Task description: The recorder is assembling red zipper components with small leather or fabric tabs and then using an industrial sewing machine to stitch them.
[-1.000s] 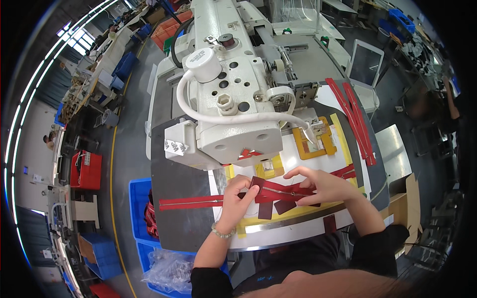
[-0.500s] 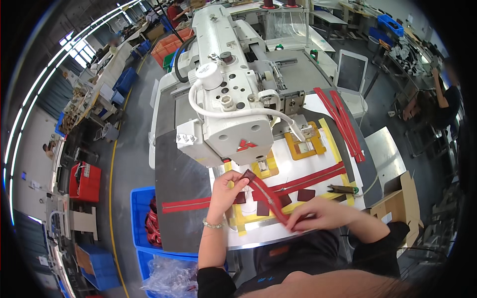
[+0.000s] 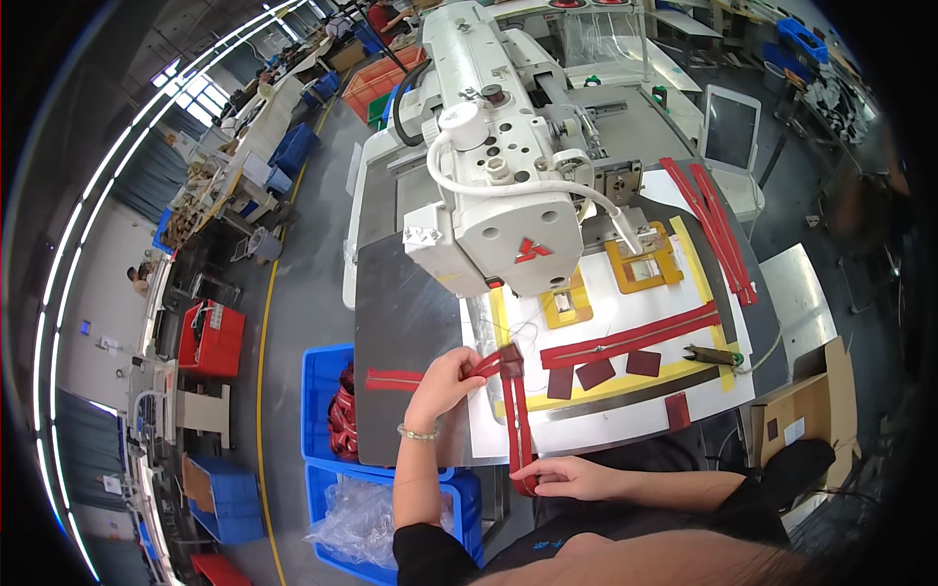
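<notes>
My left hand (image 3: 445, 386) pinches a red zipper (image 3: 391, 379) whose free end lies to its left on the dark tabletop. Just right of those fingers, a dark red patch (image 3: 511, 359) sits where this strip meets a red zipper length (image 3: 518, 420) running toward me over the table's front edge. At its near end, my right hand (image 3: 572, 481) pinches the strip, which is bent back there. Another red zipper (image 3: 630, 335) lies across the white sheet. Near it are small dark red patches (image 3: 595, 373), with one more patch (image 3: 677, 411) by the front edge.
A white sewing machine head (image 3: 498, 234) stands over the worktable, with yellow-framed clamps (image 3: 645, 262) beside it. Thread snips (image 3: 711, 355) and more red zippers (image 3: 718, 230) lie to the right. Blue bins (image 3: 327, 400) stand front left; a cardboard box (image 3: 806, 400) is at right.
Both hands have moved left and nearer my body. The zipper between them, slanting rightward before, now runs straight toward me. The camera view has shifted too.
</notes>
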Motion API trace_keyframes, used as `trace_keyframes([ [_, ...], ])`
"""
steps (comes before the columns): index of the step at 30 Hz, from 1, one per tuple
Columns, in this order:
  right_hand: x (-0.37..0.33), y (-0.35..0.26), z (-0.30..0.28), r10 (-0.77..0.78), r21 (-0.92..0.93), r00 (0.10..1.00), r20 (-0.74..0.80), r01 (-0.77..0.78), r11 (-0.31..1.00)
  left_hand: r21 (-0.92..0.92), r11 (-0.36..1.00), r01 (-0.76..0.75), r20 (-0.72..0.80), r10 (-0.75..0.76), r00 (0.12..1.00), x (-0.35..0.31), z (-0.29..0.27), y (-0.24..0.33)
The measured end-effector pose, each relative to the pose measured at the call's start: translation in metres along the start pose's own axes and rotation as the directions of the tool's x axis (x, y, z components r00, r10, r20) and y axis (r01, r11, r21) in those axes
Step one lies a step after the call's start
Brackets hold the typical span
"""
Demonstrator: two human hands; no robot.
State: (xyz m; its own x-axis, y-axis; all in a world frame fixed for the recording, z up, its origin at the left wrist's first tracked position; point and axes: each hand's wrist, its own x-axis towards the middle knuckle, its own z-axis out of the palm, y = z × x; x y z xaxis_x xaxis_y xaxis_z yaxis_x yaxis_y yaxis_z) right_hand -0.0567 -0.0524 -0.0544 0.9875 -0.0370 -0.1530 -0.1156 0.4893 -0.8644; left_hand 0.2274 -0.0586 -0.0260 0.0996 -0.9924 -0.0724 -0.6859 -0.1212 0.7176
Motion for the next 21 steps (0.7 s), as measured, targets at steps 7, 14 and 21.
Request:
trace_keyframes([
  [7,0.003,0.002,0.001,0.111,0.059,0.992,0.061,-0.114,0.992,-0.177,0.968,0.179,-0.151,-0.206,0.967,-0.025,-0.012,-0.023],
  [14,0.009,0.001,0.005,-0.008,-0.017,1.000,0.019,0.008,1.000,-0.767,0.616,0.181,-0.145,-0.441,0.885,-0.048,-0.008,-0.024],
  [21,0.009,0.005,0.005,-0.058,0.004,0.998,-0.017,0.058,0.998,-0.144,0.954,0.262,-0.464,-0.299,0.834,-0.048,-0.001,-0.051],
])
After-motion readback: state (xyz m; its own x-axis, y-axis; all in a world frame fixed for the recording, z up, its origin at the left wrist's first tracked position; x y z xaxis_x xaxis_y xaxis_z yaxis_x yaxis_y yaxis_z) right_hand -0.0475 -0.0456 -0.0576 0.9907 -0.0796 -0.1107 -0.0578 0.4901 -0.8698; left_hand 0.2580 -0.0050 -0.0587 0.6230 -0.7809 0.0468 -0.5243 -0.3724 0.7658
